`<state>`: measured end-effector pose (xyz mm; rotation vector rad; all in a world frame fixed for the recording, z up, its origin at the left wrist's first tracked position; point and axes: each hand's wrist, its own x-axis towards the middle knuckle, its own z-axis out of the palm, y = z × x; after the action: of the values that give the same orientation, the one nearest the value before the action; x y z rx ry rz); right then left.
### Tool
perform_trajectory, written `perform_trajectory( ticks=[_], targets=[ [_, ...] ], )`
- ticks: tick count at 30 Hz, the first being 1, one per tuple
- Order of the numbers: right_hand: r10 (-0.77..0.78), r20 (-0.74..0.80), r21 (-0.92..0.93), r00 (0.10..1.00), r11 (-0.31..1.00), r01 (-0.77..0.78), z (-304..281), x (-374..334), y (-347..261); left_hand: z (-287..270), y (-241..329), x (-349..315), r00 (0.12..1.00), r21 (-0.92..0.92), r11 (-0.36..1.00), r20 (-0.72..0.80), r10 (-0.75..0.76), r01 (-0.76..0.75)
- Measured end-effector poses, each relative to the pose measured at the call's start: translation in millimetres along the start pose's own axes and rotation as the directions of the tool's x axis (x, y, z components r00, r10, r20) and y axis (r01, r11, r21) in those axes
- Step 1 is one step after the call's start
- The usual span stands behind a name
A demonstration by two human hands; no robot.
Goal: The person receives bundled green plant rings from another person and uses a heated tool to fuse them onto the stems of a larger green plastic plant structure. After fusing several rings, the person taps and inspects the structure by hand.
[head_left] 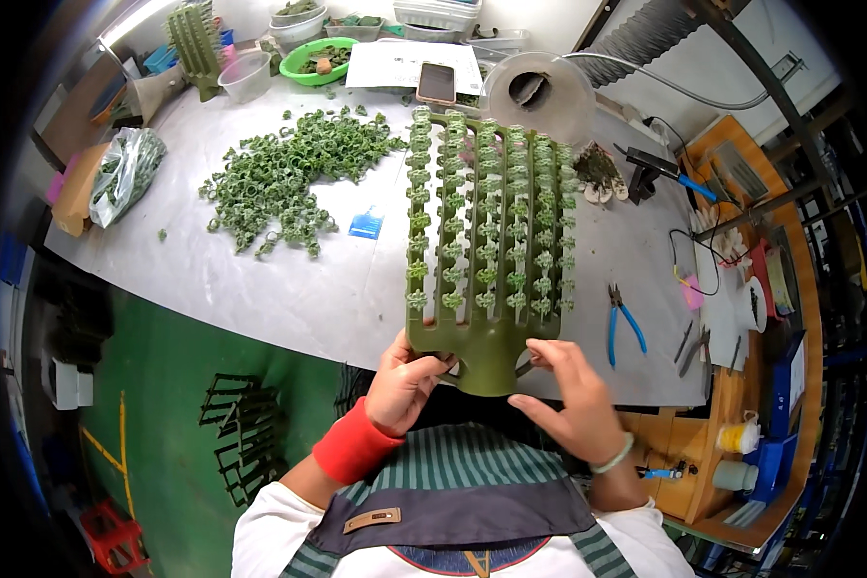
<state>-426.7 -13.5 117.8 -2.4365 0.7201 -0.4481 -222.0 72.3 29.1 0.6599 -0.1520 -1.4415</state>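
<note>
An olive-green rack [491,332] with long upright bars stands tilted in front of me, its flat base toward my body. Small pale-green, ring-like pieces [486,275] sit in rows along its bars. My left hand [401,385], below a red wristband, is closed on the rack's lower left corner, thumb over the small side loop. At the lower right, my right hand [576,395] is open, thumb spread from the fingers; its fingertips touch or nearly touch the other loop. To the left lies a wide heap of loose green ring-like pieces [284,178].
A blue packet [366,223] lies beside the heap, and a plastic bag [125,173] sits far left. Blue-handled pliers [626,323] lie right of the rack. A phone [436,84] rests on white paper near a green basin [316,62] and an extraction hood [539,96].
</note>
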Motion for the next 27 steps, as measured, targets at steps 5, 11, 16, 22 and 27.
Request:
perform_trajectory(
  ticks=[5,11,16,22,27],
  targets=[
    [0.152,-0.189,-0.108,0.970,0.979,-0.175,43.6,2.4,-5.8,24.4,-12.6,16.3,0.991,0.005,0.991,0.033,0.131,-0.132],
    [0.117,-0.446,-0.038,0.887,0.988,-0.149,68.6,7.7,14.3,58.4,-28.0,3.9,0.939,0.326,0.881,0.158,0.307,-0.343],
    [0.310,-0.305,0.793,0.900,0.606,0.059,99.7,-16.3,48.8,88.5,-16.7,-11.4,0.673,0.709,0.107,0.595,0.439,-0.697],
    [0.238,-0.087,0.988,0.967,-0.102,0.114,74.2,-30.5,53.1,88.7,-30.6,3.8,0.466,0.502,-0.317,0.865,0.186,-0.805],
    [0.150,-0.065,0.942,0.987,-0.317,0.110,89.1,-39.2,73.6,83.6,-34.1,5.7,0.472,0.491,-0.309,0.871,0.139,-0.815]
  ],
)
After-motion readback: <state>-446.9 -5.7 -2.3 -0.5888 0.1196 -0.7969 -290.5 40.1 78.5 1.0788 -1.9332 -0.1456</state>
